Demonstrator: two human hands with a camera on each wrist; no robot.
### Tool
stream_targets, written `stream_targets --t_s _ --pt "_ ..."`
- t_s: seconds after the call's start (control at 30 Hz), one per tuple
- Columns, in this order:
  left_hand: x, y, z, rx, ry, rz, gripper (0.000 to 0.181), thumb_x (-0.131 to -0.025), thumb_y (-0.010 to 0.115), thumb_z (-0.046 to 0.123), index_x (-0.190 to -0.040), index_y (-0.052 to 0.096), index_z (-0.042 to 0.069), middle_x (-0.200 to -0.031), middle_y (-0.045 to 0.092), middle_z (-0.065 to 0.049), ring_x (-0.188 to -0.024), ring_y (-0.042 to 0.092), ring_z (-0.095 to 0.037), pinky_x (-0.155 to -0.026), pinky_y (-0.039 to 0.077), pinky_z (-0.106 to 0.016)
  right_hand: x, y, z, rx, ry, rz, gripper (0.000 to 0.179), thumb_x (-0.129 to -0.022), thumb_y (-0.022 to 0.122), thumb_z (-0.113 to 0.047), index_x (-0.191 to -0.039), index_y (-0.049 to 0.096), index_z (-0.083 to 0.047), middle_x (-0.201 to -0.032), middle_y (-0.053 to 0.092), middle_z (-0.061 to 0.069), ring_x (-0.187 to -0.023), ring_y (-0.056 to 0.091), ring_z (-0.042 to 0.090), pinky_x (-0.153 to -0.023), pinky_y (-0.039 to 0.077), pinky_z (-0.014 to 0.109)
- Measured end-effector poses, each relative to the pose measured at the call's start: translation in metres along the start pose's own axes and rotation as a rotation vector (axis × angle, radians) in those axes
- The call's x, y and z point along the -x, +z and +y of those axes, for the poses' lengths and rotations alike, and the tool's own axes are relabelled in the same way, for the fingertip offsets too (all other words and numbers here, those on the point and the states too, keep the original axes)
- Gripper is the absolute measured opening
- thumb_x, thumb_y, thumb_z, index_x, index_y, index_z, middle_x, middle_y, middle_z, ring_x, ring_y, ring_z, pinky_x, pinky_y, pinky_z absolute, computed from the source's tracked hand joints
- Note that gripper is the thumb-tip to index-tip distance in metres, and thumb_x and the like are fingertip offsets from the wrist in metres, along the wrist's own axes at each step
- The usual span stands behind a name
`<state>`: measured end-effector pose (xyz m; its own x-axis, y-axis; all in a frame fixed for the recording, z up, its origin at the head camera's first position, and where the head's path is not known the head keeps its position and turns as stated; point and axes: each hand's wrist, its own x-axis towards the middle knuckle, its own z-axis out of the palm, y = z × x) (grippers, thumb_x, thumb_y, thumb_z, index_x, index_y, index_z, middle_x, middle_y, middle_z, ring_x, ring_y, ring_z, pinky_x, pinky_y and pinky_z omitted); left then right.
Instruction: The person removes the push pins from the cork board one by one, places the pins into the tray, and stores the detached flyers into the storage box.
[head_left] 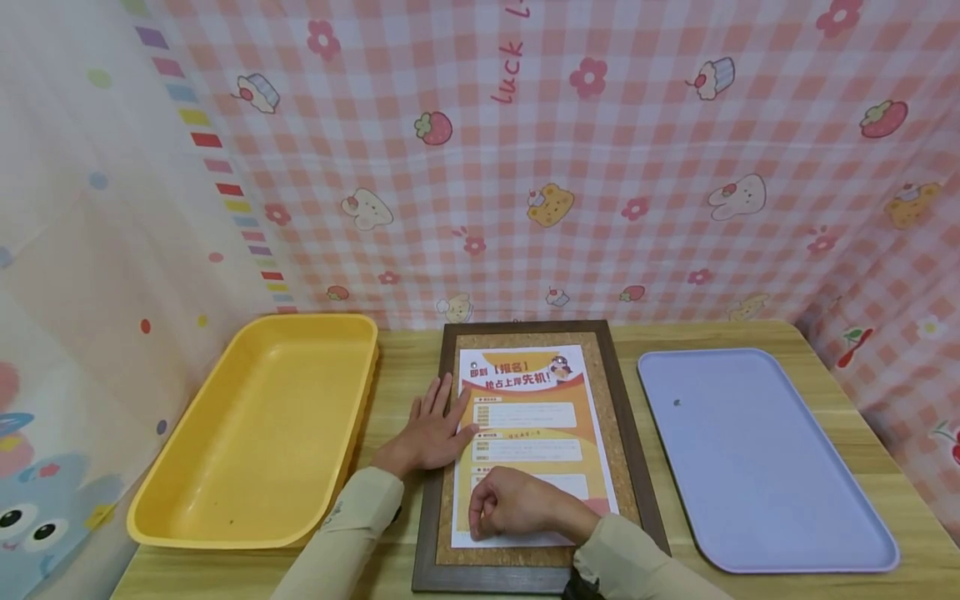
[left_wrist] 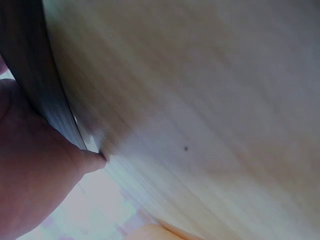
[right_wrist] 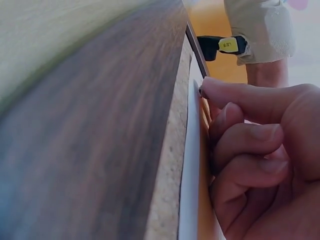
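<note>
A printed orange-and-white poster (head_left: 525, 416) lies on a cork board (head_left: 611, 417) with a dark wooden frame (head_left: 426, 533). My left hand (head_left: 437, 429) rests with spread fingers across the frame's left side and the poster's left edge. Near the poster's lower left corner, my right hand (head_left: 517, 502) has its fingers curled and its thumb tip at the paper. At that thumb tip in the right wrist view shows a small dark thumbtack (right_wrist: 201, 92), mostly hidden by the thumb. A small silvery tack head (head_left: 473, 364) sits at the poster's upper left corner.
To the left stands a deep yellow tray (head_left: 255, 433). On the right lies a shallow lavender tray (head_left: 772, 467) with a tiny dark piece (head_left: 677, 402) on it. Everything is on a wood-grain table (head_left: 405, 367), with a pink checked cloth (head_left: 480, 167) hanging behind.
</note>
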<state>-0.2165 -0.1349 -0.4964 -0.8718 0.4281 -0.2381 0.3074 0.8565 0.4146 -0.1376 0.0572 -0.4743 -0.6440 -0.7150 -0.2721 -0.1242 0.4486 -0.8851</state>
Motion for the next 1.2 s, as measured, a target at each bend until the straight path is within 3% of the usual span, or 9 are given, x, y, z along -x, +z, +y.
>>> stream_targets --t_s 0.27,0.63,1.2 --pt "-0.0004 -0.0001 -0.0005 -0.016 -0.008 -0.010 0.071 -0.105 0.032 0.050 -0.161 0.004 0.018 -0.164 -0.018 -0.015 -0.151 -0.018 -0.033 -0.119 -0.004 -0.059 0.0020 -0.0009 0.0026 -0.149 0.018 -0.011 0.012 -0.083 0.072 0.003 -0.076 0.074 -0.007 -0.054 0.057 -0.004 -0.045 0.038 0.002 -0.046 0.029 0.019" --pt "-0.0042 0.0063 -0.0058 -0.017 -0.007 0.005 0.071 -0.104 0.031 0.053 -0.161 0.003 0.020 -0.164 -0.019 -0.012 -0.151 -0.019 -0.031 -0.119 -0.003 -0.059 0.0025 -0.0019 0.0049 -0.188 0.016 -0.027 0.011 -0.084 0.072 0.002 -0.077 0.074 -0.006 -0.055 0.058 -0.002 -0.044 0.037 0.003 -0.046 0.029 0.020" --pt "-0.0043 0.0051 -0.0044 -0.021 -0.014 0.003 0.072 -0.104 0.030 0.054 -0.161 0.002 0.021 -0.164 -0.018 -0.011 -0.151 -0.018 -0.029 -0.119 -0.003 -0.059 0.0045 -0.0033 0.0064 -0.257 0.027 -0.036 0.009 -0.084 0.068 0.005 -0.082 0.072 -0.001 -0.062 0.063 -0.002 -0.047 0.043 0.003 -0.048 0.032 0.019"
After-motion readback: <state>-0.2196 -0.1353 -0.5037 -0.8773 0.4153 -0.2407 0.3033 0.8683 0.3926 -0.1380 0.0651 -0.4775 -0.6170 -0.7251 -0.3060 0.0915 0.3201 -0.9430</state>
